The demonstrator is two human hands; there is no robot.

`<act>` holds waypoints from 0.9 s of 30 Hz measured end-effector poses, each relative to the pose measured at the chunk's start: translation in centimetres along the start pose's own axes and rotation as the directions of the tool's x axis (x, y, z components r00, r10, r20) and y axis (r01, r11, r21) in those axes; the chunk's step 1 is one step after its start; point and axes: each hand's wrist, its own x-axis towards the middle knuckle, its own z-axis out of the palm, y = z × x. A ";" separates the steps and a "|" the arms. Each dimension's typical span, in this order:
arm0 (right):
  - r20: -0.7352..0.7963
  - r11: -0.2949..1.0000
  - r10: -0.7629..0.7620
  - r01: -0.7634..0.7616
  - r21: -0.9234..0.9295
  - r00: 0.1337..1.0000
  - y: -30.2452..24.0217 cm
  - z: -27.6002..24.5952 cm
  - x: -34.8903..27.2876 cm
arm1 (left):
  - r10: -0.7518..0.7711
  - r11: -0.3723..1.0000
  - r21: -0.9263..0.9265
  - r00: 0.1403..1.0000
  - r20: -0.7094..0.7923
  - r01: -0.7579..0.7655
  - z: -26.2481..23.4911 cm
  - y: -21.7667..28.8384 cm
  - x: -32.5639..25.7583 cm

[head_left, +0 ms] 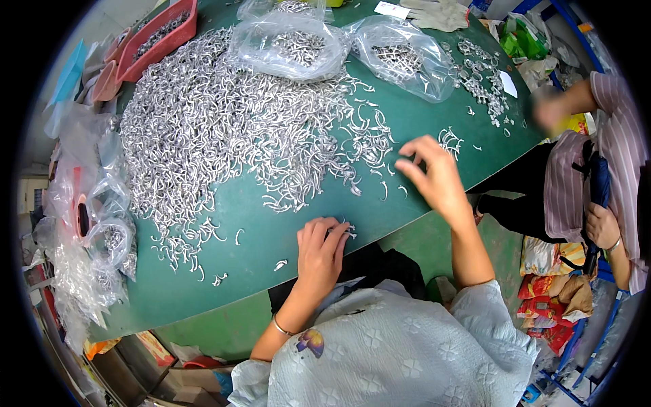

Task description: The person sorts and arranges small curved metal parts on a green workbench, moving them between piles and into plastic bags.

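Fingers of left hand (320,249) pinch small metal hooks (347,232).

Pale blue-grey quilted top with stitched flower pattern, loose sleeves ending well behind each wrist, thin silver bangle (281,327) just behind the left hand (321,249), right hand (434,175) without rings, forearms bare
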 end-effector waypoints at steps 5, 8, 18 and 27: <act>0.003 0.989 -0.091 0.090 -0.119 0.996 1.1 2.6 -0.7 | 0.021 1.000 0.015 1.000 0.008 -0.021 0.0 0.0 0.3; -0.017 0.990 -0.080 0.078 -0.119 0.997 1.5 1.6 -0.2 | 0.016 0.999 0.040 1.000 -0.007 -0.015 -0.2 0.0 0.1; 0.039 0.990 -0.124 0.126 -0.070 0.992 2.4 0.5 -1.3 | -0.076 0.991 0.098 0.991 -0.106 0.087 -0.2 0.3 0.5; 0.108 0.983 -0.077 0.094 -0.159 0.991 0.8 0.4 -4.1 | -0.029 0.997 0.071 0.996 -0.079 0.035 -0.3 1.1 0.3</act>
